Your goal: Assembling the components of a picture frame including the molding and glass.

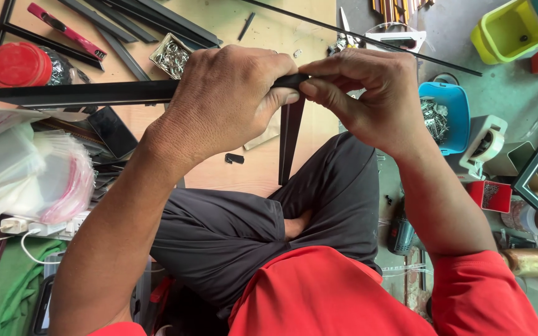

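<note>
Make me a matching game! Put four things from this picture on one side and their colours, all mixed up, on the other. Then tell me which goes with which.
Things:
1. Long strip held in the left hand
2. Round lid at the top left
3. Tub of small metal parts beside the right hand
4. Open box at the top right

Colours:
A. blue
B. yellow-green
C. black
D. red

Pairs: 1-C, 2-D, 3-A, 4-B
</note>
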